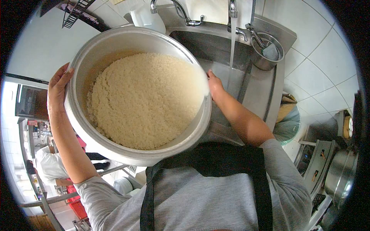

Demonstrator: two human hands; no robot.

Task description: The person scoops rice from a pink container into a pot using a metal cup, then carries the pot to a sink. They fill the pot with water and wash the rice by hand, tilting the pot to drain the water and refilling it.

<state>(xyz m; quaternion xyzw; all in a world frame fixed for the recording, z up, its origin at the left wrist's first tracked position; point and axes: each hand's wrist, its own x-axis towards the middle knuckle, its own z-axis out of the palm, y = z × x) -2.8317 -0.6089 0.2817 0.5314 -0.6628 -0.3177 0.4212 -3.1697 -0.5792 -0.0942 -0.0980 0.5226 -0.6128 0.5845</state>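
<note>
A large round metal pot (pixel 146 40) is tilted toward me, its wide mouth facing the camera. Inside lies a deep bed of pale, wet-looking rice (pixel 142 104). My left hand (pixel 58 87) grips the pot's left rim, thumb on top and fingers hidden behind. On the opposite side, my right hand (pixel 215 86) is closed at the pot's right edge, with part of it hidden by the rim. The pot is held in front of my chest, overlapping the left side of the sink (pixel 256 100).
Water runs from the right faucet (pixel 232 11) into the sink; another faucet (pixel 189 21) stands left of it. A small metal pot (pixel 266 63) with utensils rests on the sink's right ledge. A lined bin (pixel 290 125) is beside the sink. Another person (pixel 48 165) is at lower left.
</note>
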